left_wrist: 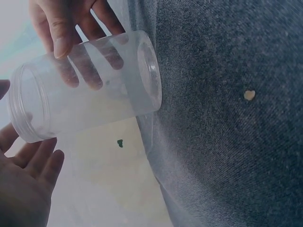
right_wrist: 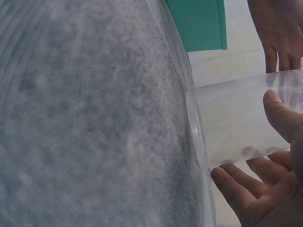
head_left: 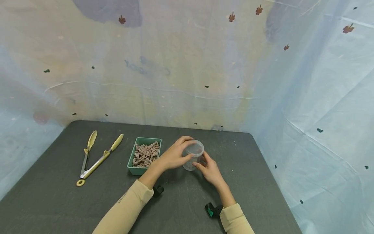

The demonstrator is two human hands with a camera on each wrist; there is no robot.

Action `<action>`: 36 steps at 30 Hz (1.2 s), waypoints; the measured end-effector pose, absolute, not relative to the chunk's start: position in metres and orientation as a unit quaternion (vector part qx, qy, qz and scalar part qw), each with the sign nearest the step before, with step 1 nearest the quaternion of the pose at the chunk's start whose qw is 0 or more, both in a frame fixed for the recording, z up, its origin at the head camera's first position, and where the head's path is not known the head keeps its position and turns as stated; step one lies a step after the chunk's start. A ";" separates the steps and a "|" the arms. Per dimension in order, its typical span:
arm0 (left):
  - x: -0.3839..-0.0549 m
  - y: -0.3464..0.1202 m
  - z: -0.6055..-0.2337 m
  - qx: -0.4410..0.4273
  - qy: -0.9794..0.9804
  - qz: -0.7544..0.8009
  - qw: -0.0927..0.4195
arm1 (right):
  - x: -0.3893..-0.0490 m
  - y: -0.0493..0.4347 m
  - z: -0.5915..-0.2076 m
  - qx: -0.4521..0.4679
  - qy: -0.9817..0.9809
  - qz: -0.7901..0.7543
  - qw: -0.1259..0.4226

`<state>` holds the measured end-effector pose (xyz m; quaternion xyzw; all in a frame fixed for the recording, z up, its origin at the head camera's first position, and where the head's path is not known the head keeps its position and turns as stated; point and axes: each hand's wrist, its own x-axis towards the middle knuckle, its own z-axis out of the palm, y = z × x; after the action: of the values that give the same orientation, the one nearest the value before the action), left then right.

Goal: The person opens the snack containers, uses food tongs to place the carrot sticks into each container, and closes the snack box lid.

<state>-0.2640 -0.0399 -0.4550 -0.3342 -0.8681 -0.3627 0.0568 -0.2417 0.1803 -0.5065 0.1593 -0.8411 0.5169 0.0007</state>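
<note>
A clear plastic jar [head_left: 190, 165] stands upright on the dark table, with both hands at it. My left hand [head_left: 174, 155] holds its top from the left, the thumb on the near side and the fingers round the far side of the ridged rim [left_wrist: 29, 101]. Lower down, my right hand [head_left: 211, 171] grips the jar's body from the right, fingers behind and thumb in front. Through the wall of the jar [right_wrist: 236, 118], no contents show. Left of the hands sits a green tub [head_left: 139, 171] of brownish-grey, worm-like strips [head_left: 145, 155].
Metal tongs [head_left: 96, 165] with yellowish tips and a ring at the hinge lie spread open at the table's left. A pale patterned plastic sheet [head_left: 175, 65] hangs behind the table [head_left: 248, 195] and down its right side.
</note>
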 end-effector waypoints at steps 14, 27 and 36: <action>-0.266 -0.039 -0.456 -0.315 -0.880 -0.347 0.081 | -0.240 0.180 -0.508 0.166 -0.837 0.522 0.004; -0.267 -0.045 -0.456 -0.355 -0.861 -0.364 0.019 | -0.241 0.180 -0.507 0.162 -0.841 0.516 0.005; -0.265 -0.043 -0.455 -0.339 -0.866 -0.365 0.030 | -0.241 0.181 -0.507 0.166 -0.843 0.512 0.005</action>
<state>-0.2651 -0.0434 -0.4545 -0.3394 -0.8662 -0.3654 0.0301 -0.2407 0.1808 -0.5073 0.1657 -0.8427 0.5123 0.0053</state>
